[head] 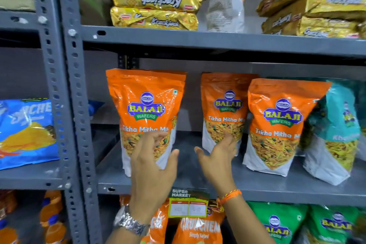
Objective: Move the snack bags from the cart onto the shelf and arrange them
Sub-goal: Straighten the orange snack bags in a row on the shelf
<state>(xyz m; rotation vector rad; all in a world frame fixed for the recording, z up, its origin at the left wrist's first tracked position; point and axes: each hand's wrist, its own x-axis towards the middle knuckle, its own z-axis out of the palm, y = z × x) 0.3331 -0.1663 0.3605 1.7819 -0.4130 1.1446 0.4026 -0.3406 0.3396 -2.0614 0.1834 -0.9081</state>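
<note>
**Both hands open at the middle shelf**

The left hand [153, 161] is spread, fingers loosely curled, its fingertips against the lower front of the left orange bag [145, 117]; the thumb sticks out toward the gap on the bag's right. It grips nothing. A metal watch [129, 222] sits on that wrist. The right hand [217, 159] is open too, palm turned toward the left orange bag, fingers reaching up to the bottom of the middle orange bag [222, 111] — whether they touch it or stop just short I cannot tell. An orange thread band [230, 196] circles the right wrist.

All three orange bags stand upright on the grey middle shelf [257, 186]. The middle one is set further back than the left orange bag, with bare shelf between them. The right orange bag [277, 125] stands near the front edge, overlapping the middle one's right side, and a teal bag [334, 130] leans against it from further right.

Above the left orange bag, gold biscuit packs [154, 0] lie stacked on the upper shelf. Below it, a supermarket price tag [188, 204] hangs from the shelf edge, with green bags [277, 224] further right. Left of it, past the upright post [76, 105], sits a blue chip bag [27, 132].
</note>
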